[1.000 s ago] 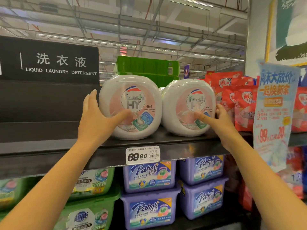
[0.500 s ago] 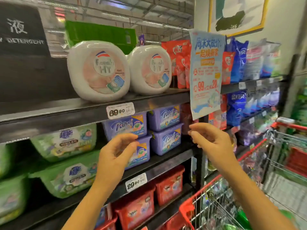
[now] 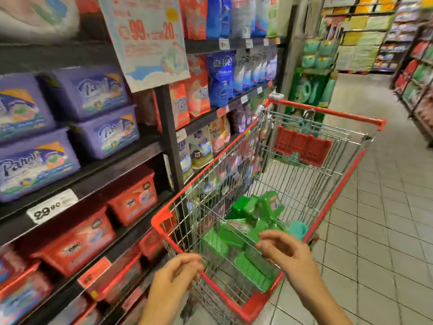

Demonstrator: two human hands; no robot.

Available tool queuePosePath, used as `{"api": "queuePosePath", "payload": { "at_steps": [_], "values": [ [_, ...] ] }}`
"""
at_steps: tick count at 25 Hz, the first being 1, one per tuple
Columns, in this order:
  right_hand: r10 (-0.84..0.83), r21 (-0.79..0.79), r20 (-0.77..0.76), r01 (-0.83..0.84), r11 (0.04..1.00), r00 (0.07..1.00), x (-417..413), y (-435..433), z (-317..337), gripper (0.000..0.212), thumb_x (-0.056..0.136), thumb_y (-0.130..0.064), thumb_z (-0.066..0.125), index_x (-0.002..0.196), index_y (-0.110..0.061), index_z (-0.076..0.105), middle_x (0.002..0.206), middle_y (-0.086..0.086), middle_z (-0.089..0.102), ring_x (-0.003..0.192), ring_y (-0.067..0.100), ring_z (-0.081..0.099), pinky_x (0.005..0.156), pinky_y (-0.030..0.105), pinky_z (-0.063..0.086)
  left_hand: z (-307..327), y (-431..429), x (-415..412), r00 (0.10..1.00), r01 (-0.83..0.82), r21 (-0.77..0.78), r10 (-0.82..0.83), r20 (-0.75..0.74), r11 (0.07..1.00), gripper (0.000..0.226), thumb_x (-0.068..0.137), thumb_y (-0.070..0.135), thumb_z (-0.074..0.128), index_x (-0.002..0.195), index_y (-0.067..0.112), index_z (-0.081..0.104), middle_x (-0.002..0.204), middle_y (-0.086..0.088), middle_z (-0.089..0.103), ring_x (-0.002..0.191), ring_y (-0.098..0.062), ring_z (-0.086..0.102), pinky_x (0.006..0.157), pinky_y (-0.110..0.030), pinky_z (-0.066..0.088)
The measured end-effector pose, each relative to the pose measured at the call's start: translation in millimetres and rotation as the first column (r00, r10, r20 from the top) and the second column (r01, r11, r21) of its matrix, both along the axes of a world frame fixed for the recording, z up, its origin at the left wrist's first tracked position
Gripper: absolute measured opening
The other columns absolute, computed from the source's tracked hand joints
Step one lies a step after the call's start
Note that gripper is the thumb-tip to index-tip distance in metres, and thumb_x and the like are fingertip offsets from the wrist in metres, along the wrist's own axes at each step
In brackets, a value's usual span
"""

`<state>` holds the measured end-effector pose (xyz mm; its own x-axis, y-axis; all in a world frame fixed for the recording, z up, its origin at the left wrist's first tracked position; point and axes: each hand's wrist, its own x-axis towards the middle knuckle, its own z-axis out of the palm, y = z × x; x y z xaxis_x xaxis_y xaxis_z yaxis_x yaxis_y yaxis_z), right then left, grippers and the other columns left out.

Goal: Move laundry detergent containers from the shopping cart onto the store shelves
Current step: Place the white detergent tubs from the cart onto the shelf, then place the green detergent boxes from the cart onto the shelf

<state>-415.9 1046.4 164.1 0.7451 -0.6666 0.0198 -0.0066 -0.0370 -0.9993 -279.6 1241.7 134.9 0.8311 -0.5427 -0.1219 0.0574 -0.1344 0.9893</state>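
Left grip (image 3: 178, 275) and right grip (image 3: 285, 250) are hovering over the near end of my shopping cart (image 3: 328, 111), fingers loosely curled, holding nothing. Green detergent containers (image 3: 255, 207) are lying inside it, just below and beyond them; my forearms are reaching forward.

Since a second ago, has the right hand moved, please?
Yes. The right hand dropped from above the purple tubs to below them, over the shopping cart.

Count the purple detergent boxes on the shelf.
4 purple boxes, stacked in pairs: left stack upper and lower; right stack upper and lower. Others may hide behind them.
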Motion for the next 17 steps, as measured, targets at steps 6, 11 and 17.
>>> {"api": "queuePosePath", "payload": {
  "at_steps": [6,11,17],
  "values": [
    [0.001,-0.01,-0.047,-0.001,1.0,0.999,-74,-112,-15,0.019,0.083,0.001,0.067,0.086,-0.016,0.074,0.086,0.022,0.07,0.07,0.013,0.06,0.063,0.018,0.049,-25,-102,-63,0.994,-0.085,-0.045,0.082,-0.07,0.995,0.02,0.089,-0.001,0.059,0.087,0.014,0.072,0.076,-0.001,0.076,0.065,-0.005,0.067,0.064,-0.019,0.054],
    [0.039,-0.069,-0.097,-0.046,0.997,0.994,-81,-200,-1,0.02,0.086,0.0,0.066,0.087,-0.02,0.071,0.082,0.014,0.067,0.073,0.013,0.059,0.065,0.017,0.049,-26,-173,-82,0.978,-0.196,-0.09,0.188,-0.096,0.976,0.018,0.092,0.001,0.055,0.092,0.013,0.069,0.077,0.002,0.076,0.067,-0.001,0.068,0.063,-0.011,0.053],
    [0.161,-0.205,-0.272,-0.221,0.954,0.949,5,-297,9,0.017,0.088,0.001,0.062,0.094,-0.015,0.067,0.083,0.004,0.065,0.079,0.014,0.059,0.078,0.025,0.051,-25,-261,-30,0.956,-0.294,-0.058,0.292,-0.041,0.954,0.018,0.094,0.012,0.055,0.098,0.026,0.066,0.085,0.002,0.073,0.076,-0.009,0.066,0.071,-0.025,0.049]
  ]
}}
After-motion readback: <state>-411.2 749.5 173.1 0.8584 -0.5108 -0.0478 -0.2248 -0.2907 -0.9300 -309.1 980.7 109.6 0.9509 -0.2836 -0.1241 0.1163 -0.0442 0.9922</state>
